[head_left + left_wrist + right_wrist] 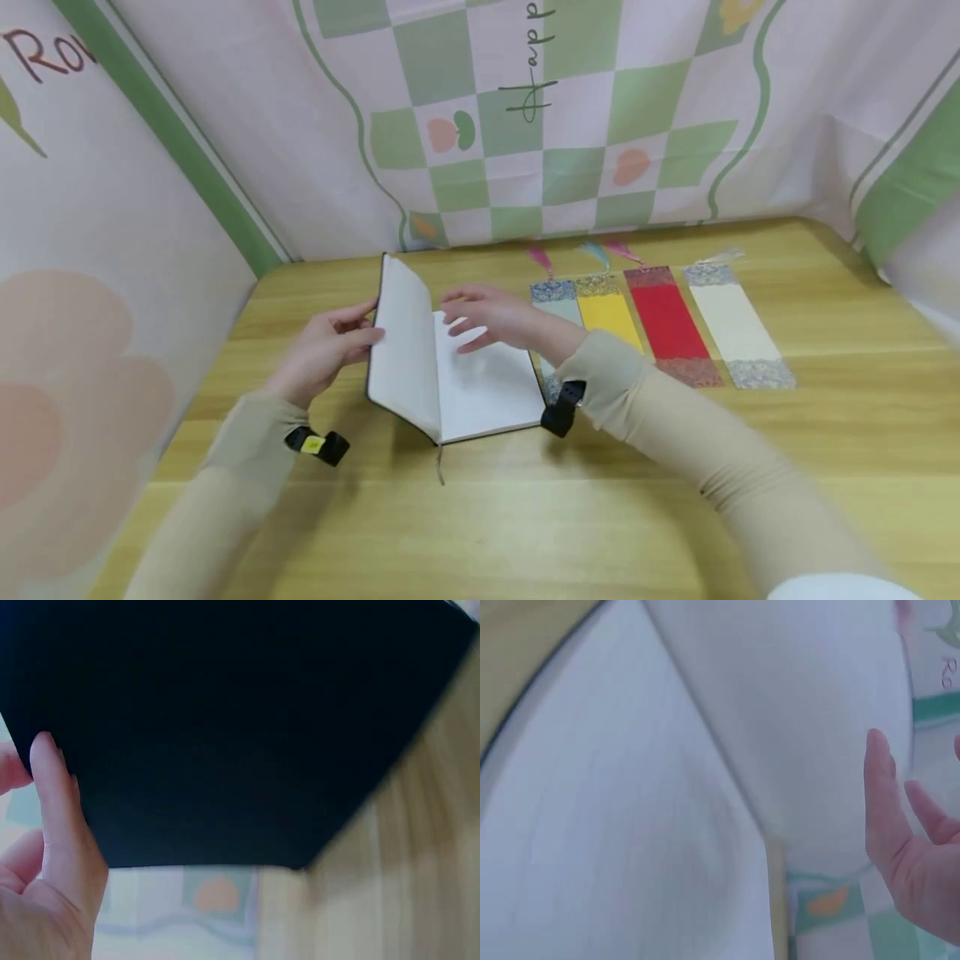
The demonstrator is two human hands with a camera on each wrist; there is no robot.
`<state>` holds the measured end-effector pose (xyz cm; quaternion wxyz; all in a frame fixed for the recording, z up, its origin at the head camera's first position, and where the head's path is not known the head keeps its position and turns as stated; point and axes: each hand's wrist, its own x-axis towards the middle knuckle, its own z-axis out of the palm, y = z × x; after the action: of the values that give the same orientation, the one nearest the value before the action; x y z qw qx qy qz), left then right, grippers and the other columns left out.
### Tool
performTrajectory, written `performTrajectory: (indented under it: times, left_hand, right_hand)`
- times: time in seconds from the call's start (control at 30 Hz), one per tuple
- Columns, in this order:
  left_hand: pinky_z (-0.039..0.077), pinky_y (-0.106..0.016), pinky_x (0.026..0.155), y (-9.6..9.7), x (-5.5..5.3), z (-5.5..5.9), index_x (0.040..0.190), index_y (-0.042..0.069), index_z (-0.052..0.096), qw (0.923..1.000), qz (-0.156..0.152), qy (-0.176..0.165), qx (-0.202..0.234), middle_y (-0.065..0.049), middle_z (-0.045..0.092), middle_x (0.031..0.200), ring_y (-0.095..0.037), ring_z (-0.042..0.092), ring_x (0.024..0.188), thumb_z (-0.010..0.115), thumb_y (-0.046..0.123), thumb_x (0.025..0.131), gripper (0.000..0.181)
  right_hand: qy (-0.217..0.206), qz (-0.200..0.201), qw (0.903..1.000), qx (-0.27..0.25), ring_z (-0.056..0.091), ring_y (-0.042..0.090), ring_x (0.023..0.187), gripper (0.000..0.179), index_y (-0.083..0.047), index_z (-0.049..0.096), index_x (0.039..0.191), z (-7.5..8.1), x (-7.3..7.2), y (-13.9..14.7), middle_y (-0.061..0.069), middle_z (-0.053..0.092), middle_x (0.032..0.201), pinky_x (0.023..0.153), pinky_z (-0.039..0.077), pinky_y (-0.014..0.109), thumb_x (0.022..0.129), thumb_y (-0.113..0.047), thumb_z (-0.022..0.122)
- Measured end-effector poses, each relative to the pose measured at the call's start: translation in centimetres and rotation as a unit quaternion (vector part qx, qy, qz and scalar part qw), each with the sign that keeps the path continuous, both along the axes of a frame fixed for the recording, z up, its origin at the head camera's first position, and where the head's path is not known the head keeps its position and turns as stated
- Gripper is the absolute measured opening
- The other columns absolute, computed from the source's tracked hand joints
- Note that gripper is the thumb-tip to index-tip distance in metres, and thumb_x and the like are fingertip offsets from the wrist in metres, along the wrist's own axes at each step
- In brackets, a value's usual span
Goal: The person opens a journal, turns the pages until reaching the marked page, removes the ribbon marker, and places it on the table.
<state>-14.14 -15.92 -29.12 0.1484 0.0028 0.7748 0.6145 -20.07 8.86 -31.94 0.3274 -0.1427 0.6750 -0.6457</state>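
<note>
A black-covered notebook (487, 387) lies on the table with blank white pages showing, its left cover (405, 350) raised nearly upright. My left hand (326, 346) pinches that cover's outer edge between thumb and fingers. The left wrist view shows the dark outside of the cover (225, 735) with the left hand (56, 855) at its edge. Above the right-hand page hovers my right hand (502, 317), fingers spread and holding nothing. In the right wrist view the right hand (922, 855) is apart from the page (630, 810). A thin ribbon (440, 467) hangs from the spine's bottom.
Right of the notebook lie several tasselled bookmarks: a pale blue one (558, 310), partly hidden by the right arm, a yellow one (611, 321), a red one (671, 321) and a cream one (735, 321). A patterned curtain (577, 108) borders the wooden table (525, 533).
</note>
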Motion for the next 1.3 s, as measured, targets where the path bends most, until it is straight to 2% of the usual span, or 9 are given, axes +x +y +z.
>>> performTrajectory:
  times: [0.1, 0.2, 0.33, 0.5, 0.7, 0.87, 1.07, 1.17, 1.3]
  left_hand:
    - [0.053, -0.02, 0.082, 2.1, -0.1, 0.3, 0.146, 0.001, 0.03, 0.9982, -0.033, -0.006, 0.05, -0.003, 0.052, 0.101, -0.006, 0.061, 0.084, 0.051, 0.002, 0.095, 0.055]
    - [0.052, -0.023, 0.086, 3.6, 0.1, 0.5, 0.146, -0.001, 0.029, 0.9943, -0.065, -0.01, 0.083, -0.008, 0.052, 0.108, -0.008, 0.063, 0.089, 0.047, 0.0, 0.097, 0.052]
    - [0.051, -0.026, 0.09, 4.8, 0.6, 0.5, 0.145, -0.005, 0.03, 0.9917, -0.086, -0.009, 0.096, -0.021, 0.048, 0.124, -0.01, 0.063, 0.093, 0.045, -0.002, 0.097, 0.05]
    - [0.049, -0.031, 0.094, 5.8, 0.9, -0.6, 0.144, -0.006, 0.032, 0.9892, -0.11, -0.011, 0.096, -0.029, 0.041, 0.139, -0.017, 0.061, 0.106, 0.047, -0.001, 0.096, 0.05]
    - [0.043, -0.039, 0.102, 6.2, 1.1, -2.5, 0.145, -0.004, 0.031, 0.9871, -0.136, -0.048, 0.07, -0.025, 0.038, 0.144, -0.035, 0.045, 0.128, 0.047, 0.004, 0.097, 0.051]
    - [0.036, -0.045, 0.107, 5.6, 1.2, -4.1, 0.147, -0.002, 0.026, 0.9863, -0.127, -0.093, 0.049, -0.025, 0.032, 0.147, -0.037, 0.038, 0.133, 0.043, 0.008, 0.1, 0.051]
    - [0.035, -0.048, 0.107, 5.4, 1.2, -5.2, 0.147, -0.004, 0.024, 0.9843, -0.129, -0.11, 0.048, -0.026, 0.028, 0.148, -0.04, 0.034, 0.135, 0.041, 0.008, 0.101, 0.05]
    - [0.036, -0.048, 0.106, 5.3, 1.4, -5.5, 0.146, -0.005, 0.023, 0.9847, -0.124, -0.114, 0.046, -0.028, 0.029, 0.147, -0.041, 0.035, 0.134, 0.04, 0.008, 0.101, 0.05]
    - [0.035, -0.049, 0.107, 5.4, 1.4, -5.9, 0.146, -0.006, 0.023, 0.9849, -0.108, -0.119, 0.065, -0.027, 0.028, 0.148, -0.04, 0.033, 0.135, 0.039, 0.007, 0.101, 0.049]
  right_hand:
    - [-0.028, 0.003, 0.9994, -0.019, 0.052, 0.033, 0.114, 0.043, -0.001, 0.038, 0.139, 0.2, 0.6, -1.2, 0.019, 0.047, 0.121, 0.086, 0.054, 0.042, 0.102, -0.023, 0.04]
    - [-0.049, -0.015, 0.9977, -0.045, 0.054, 0.025, 0.105, 0.044, 0.0, 0.036, 0.139, 0.3, 0.9, -1.3, 0.013, 0.048, 0.112, 0.088, 0.053, 0.043, 0.103, -0.026, 0.035]
    - [-0.053, -0.034, 0.9967, -0.051, 0.05, 0.029, 0.112, 0.048, -0.001, 0.032, 0.14, 0.6, 0.9, -0.6, 0.016, 0.045, 0.12, 0.09, 0.052, 0.044, 0.102, -0.031, 0.034]
    - [-0.042, -0.051, 0.9978, -0.005, 0.043, 0.034, 0.125, 0.049, -0.004, 0.031, 0.14, 0.5, 0.9, 0.7, 0.017, 0.036, 0.142, 0.081, 0.052, 0.035, 0.099, -0.026, 0.046]
    - [0.001, -0.062, 0.9959, 0.067, 0.045, 0.036, 0.123, 0.049, -0.003, 0.03, 0.142, -0.6, 0.7, 3.4, 0.021, 0.04, 0.138, 0.086, 0.053, 0.039, 0.097, -0.013, 0.049]
    - [0.044, -0.066, 0.9803, 0.181, 0.057, 0.029, 0.103, 0.05, 0.0, 0.038, 0.137, -2.1, 0.4, 5.2, 0.021, 0.047, 0.126, 0.082, 0.055, 0.04, 0.093, -0.009, 0.059]
    - [0.09, -0.063, 0.9488, 0.296, 0.061, 0.017, 0.067, 0.044, 0.005, 0.049, 0.123, -4.2, 0.2, 5.6, 0.022, 0.058, 0.106, 0.062, 0.057, 0.03, 0.086, -0.006, 0.068]
    - [0.1, -0.059, 0.9368, 0.33, 0.062, 0.016, 0.061, 0.045, 0.007, 0.049, 0.122, -4.9, 0.4, 5.3, 0.024, 0.063, 0.102, 0.058, 0.056, 0.029, 0.084, -0.007, 0.07]
    - [0.118, -0.054, 0.9267, 0.353, 0.063, 0.018, 0.06, 0.047, 0.007, 0.048, 0.124, -5.1, 0.9, 5.0, 0.02, 0.064, 0.089, 0.055, 0.055, 0.028, 0.085, -0.009, 0.069]
